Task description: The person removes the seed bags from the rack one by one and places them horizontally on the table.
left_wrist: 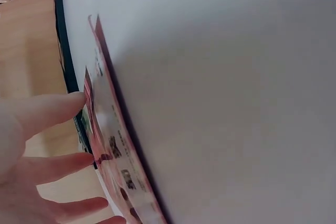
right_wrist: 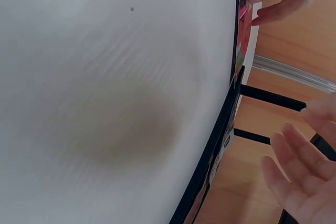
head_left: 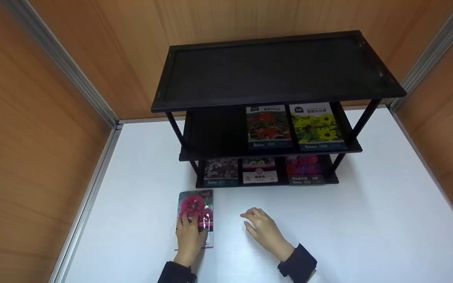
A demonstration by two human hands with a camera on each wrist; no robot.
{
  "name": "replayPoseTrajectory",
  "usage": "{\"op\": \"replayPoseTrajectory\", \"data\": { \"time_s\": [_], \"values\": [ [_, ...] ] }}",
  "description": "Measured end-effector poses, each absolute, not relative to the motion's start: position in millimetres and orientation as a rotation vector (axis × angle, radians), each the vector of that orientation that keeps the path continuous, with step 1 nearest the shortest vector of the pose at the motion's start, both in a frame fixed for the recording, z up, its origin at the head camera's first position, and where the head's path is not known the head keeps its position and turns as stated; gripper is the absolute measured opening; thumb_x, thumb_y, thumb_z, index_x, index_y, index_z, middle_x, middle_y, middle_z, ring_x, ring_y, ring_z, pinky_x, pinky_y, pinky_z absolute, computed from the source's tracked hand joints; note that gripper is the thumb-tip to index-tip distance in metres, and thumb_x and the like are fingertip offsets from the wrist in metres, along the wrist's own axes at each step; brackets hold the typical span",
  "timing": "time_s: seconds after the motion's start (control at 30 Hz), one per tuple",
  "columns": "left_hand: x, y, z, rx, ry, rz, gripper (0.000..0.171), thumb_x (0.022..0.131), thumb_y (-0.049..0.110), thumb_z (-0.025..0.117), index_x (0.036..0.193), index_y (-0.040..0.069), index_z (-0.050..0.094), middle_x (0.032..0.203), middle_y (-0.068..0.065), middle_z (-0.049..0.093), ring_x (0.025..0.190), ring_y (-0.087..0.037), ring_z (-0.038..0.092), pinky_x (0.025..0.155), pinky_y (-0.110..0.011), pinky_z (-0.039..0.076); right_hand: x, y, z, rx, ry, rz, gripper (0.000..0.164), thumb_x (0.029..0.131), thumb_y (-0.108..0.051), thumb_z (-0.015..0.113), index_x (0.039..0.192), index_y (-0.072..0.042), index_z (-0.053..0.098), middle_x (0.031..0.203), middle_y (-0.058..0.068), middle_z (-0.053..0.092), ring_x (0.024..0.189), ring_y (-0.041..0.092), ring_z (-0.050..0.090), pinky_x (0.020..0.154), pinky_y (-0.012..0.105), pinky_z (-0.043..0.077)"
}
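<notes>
A flower seed packet point(head_left: 207, 204) with a pink bloom lies on the white table in front of the shelf's left end. My left hand point(head_left: 190, 234) rests over its lower half, fingers spread. In the left wrist view, nearly straight fingers of the left hand point(left_wrist: 52, 166) touch the face of the packet point(left_wrist: 123, 150), and a second layered edge shows along it. My right hand point(head_left: 264, 231) is to the right of the packet, over the table, with loosely bent fingers and nothing in them. The right wrist view shows the right hand point(right_wrist: 307, 177) with its fingers apart.
A black three-tier shelf point(head_left: 273, 74) stands at the back. Its middle tier holds a red-flower packet point(head_left: 267, 125) and a yellow-flower packet point(head_left: 317, 125). On the bottom tier lie a pale-flower packet point(head_left: 221, 171), a white-labelled packet point(head_left: 259, 175) and a magenta-flower packet point(head_left: 304, 169). Wooden panels enclose the table.
</notes>
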State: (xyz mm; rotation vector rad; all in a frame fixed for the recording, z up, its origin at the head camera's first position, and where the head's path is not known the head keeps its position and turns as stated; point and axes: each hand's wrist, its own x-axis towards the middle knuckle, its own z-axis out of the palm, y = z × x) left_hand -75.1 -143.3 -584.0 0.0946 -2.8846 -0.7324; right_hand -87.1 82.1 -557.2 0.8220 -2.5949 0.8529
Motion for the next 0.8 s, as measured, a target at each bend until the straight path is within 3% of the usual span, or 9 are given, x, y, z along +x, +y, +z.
{"op": "replayPoseTrajectory", "data": {
  "time_s": [0.4,0.8],
  "values": [
    [-74,-144,-585,0.049,-2.968,-0.628,0.048,0.071,0.019,0.071,0.113,0.0,0.057,0.119,-0.03,0.041,0.107,-0.048,0.037,0.078,-0.06,0.035,-83,93,-560,0.754,-2.625,0.906,0.021,0.075,-0.004,0.065,0.096,-0.004,0.062,0.091,0.004,0.056,0.084,0.018,0.055,0.073,0.025,0.048],
    [-71,-153,-586,-0.01,-2.959,-0.538,0.046,0.07,0.019,0.072,0.11,0.001,0.059,0.113,-0.028,0.044,0.1,-0.045,0.043,0.075,-0.056,0.039,-81,96,-565,0.73,-2.717,0.933,0.02,0.079,-0.005,0.062,0.098,-0.004,0.062,0.093,0.005,0.056,0.086,0.019,0.056,0.076,0.025,0.047]
  ]
}}
